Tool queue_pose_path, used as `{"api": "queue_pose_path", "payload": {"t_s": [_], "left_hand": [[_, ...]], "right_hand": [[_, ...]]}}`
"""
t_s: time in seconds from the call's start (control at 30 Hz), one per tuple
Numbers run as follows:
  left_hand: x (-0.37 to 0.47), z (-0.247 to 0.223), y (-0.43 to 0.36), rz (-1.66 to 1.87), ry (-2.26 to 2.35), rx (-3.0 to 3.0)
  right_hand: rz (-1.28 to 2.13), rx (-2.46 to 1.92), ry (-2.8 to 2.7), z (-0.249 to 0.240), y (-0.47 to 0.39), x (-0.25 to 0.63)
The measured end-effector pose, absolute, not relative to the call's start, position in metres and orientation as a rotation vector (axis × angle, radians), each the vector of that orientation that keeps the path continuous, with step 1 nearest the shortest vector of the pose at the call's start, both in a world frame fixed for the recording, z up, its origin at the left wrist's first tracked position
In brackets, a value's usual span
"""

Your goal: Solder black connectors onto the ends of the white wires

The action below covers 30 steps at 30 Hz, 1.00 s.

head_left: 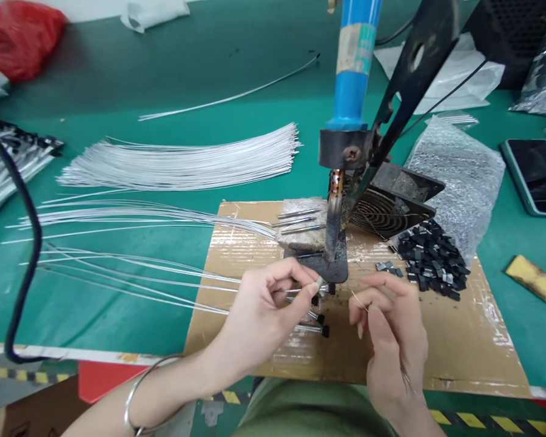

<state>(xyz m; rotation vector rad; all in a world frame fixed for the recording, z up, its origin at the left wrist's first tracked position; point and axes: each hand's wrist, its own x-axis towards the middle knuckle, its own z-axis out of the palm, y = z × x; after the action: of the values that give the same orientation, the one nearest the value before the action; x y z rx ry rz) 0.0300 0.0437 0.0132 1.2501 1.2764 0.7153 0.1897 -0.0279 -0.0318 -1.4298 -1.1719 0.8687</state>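
Note:
My left hand [273, 303] is closed in a pinch just below the soldering iron's tip [332, 233]; what its fingertips hold is too small to make out. Thin white wires [200, 274] run behind this hand, and their ends carry small black connectors [324, 331] on its right side. My right hand [394, 334] pinches a thin strand of solder wire [358, 300], which points toward the left fingertips. The blue-handled soldering iron [357, 67] is clamped upright in a black metal stand [404, 79]. Beside its tip, several metal-ended wires rest on a pale block [300, 240].
Under my hands lies a cardboard sheet [459, 352] on the green table [255, 121]. Black plastic pieces [432, 255] are heaped at right, near a fan [386, 206] and bubble wrap [459, 170]. A wire bundle [182, 161], phone [539, 176] and yellow sponge [535, 278] lie around.

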Motion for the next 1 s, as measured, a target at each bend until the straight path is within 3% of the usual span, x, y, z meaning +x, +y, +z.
{"api": "queue_pose_path", "payload": {"t_s": [0.2, 1.0], "left_hand": [[0.031, 0.012, 0.046, 0.737, 1.266, 1.301], [0.035, 0.019, 0.057, 0.821, 1.281, 1.326]], "right_hand": [[0.798, -1.393, -1.324, -0.027, -0.021, 0.195], [0.908, -1.384, -1.023, -0.010, -0.008, 0.178]]}}
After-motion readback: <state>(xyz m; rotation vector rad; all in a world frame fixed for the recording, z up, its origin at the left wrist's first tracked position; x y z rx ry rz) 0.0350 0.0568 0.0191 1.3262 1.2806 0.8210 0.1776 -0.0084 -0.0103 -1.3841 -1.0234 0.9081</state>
